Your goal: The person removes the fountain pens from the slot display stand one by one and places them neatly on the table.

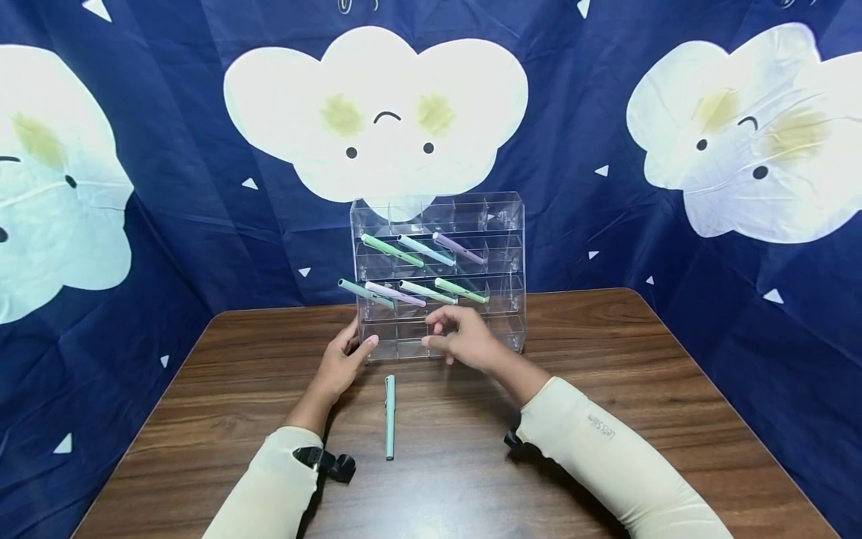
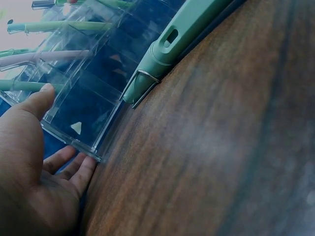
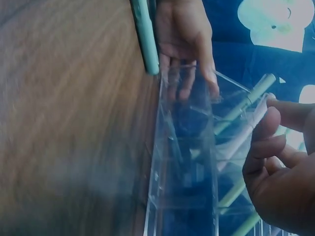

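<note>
Seven pastel pens [image 1: 393,250] slant in clear rack [image 1: 506,302]; mint pen [image 1: 390,423] at seven o'clock. Left hand [image 1: 342,364] grips rack edge; right hand [image 1: 470,342]: thumb, forefinger parted.

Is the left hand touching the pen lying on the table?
Apart: the head view shows bare table between the left hand and the pen.

Left hand [image 1: 340,363] blocks clear rack's [image 1: 505,303] lower left corner; right hand [image 1: 465,337] fronts lower middle. Pens [image 1: 393,250] jut across two tiers. Top row reachable. Bare tabletop [image 1: 458,434] separates loose pen [image 1: 390,419] from right sleeve [image 1: 606,449].
</note>
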The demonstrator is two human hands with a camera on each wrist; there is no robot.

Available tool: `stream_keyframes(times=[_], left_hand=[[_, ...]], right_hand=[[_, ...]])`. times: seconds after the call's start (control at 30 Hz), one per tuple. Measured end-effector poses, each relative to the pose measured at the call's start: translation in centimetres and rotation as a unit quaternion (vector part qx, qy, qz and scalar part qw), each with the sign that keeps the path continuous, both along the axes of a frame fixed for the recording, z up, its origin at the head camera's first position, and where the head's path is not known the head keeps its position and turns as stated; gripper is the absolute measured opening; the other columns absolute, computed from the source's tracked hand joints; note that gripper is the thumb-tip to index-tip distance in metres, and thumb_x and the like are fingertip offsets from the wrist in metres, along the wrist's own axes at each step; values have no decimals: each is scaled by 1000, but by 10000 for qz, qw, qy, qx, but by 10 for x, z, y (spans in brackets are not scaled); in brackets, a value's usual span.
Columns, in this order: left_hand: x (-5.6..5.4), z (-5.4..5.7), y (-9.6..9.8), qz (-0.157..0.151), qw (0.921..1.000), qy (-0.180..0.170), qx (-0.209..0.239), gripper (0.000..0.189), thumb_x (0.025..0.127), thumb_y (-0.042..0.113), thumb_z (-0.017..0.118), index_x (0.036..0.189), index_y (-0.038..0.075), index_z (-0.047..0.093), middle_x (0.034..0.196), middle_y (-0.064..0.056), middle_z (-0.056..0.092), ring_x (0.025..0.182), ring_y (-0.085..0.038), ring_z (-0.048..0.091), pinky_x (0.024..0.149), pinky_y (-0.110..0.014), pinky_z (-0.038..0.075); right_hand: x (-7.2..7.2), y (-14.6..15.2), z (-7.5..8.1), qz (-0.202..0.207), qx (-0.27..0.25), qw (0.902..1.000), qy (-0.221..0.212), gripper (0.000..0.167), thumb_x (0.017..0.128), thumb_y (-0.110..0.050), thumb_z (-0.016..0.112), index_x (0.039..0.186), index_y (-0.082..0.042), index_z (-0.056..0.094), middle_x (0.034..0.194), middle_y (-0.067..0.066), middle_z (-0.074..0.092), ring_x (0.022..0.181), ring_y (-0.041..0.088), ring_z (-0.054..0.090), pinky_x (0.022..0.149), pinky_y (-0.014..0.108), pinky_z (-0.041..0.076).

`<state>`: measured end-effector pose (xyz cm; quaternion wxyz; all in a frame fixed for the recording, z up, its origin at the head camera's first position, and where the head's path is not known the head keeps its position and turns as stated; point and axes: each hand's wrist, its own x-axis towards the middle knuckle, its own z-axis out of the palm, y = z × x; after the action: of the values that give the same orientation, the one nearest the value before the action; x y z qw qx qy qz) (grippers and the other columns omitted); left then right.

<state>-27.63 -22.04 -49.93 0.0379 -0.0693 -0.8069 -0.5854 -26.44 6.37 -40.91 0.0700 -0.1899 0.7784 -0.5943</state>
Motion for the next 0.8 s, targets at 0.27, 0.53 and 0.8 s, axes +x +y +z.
stream_keyframes(times=[0.27,0.53,0.8], left_hand=[[1,1,0,25,9999,-89,-70,75,110,35,68,174,30,29,171,-22,42,151,-42,53,108,-41,54],[1,1,-1,42,9999,-139,-69,75,110,37,69,174,32,29,171,-22,43,152,-41,53,97,-24,54],[1,2,-2,27,9998,-167,-132,75,111,39,67,174,31,28,172,-22,41,152,-41,52,106,-42,54]], right_hand=[[-8,12,11,-654,-164,9957,638,25,94,2,81,118,3,72,102,6,58,49,8,50,51,32,53],[-20,20,14,-1312,-10,9801,1490,29,92,5,83,118,4,71,109,19,59,49,9,53,44,22,47],[-34,27,12,-1633,364,9712,1695,37,92,1,85,126,4,70,118,17,60,50,8,55,46,24,52]])
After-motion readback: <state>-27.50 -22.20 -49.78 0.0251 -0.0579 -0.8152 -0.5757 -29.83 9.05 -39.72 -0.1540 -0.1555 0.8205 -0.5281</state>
